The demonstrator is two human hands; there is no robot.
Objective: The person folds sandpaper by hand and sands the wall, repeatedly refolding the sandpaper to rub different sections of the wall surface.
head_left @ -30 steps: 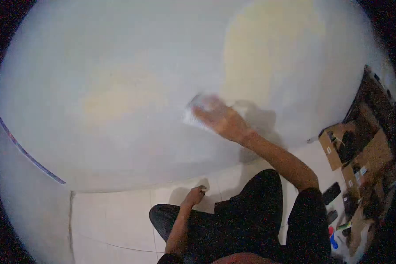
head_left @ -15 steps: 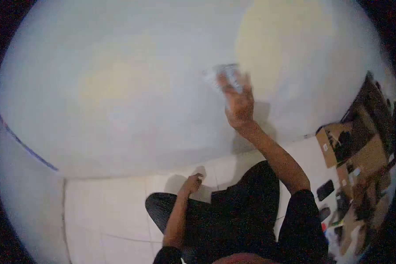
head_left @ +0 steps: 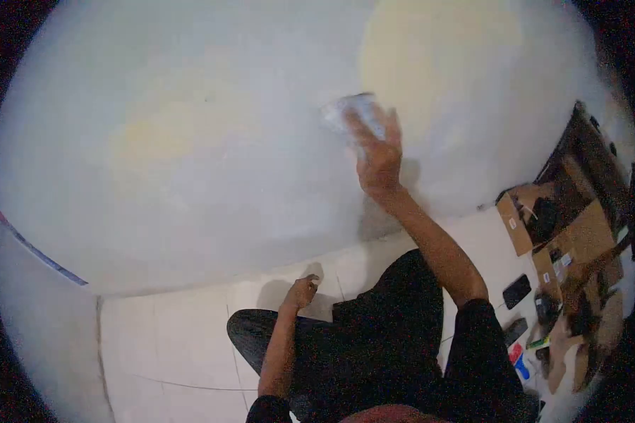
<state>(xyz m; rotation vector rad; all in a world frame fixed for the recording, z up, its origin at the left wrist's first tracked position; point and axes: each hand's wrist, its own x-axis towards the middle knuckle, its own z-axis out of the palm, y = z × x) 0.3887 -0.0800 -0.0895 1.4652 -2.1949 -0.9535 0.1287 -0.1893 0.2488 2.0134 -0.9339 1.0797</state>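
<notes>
My right hand [head_left: 378, 156] is raised against a pale wall [head_left: 261, 183], its fingers pressing a whitish cloth [head_left: 337, 117] to the surface. The cloth is blurred and partly covered by the fingers, so its exact kind is unclear. Close by on the wall is a large yellowish patch [head_left: 409, 63]; another, fainter one [head_left: 152, 137] lies farther left. My left hand [head_left: 301, 293] hangs low beside my bent knee, just above the tiled floor [head_left: 183, 338]. Its fingers are curled in, with a small pale spot at their tips that I cannot identify.
Open cardboard boxes [head_left: 518, 236] with dark items inside stand at the right. Near them on the floor lie a dark phone-like slab [head_left: 516, 291] and a red-and-blue object [head_left: 520, 361]. A thin line or cord [head_left: 197, 387] crosses the tiles at lower left.
My right hand and the cloth have shifted slightly left and up in view, while the whole view has also moved a little. My left hand keeps its curled pose.
</notes>
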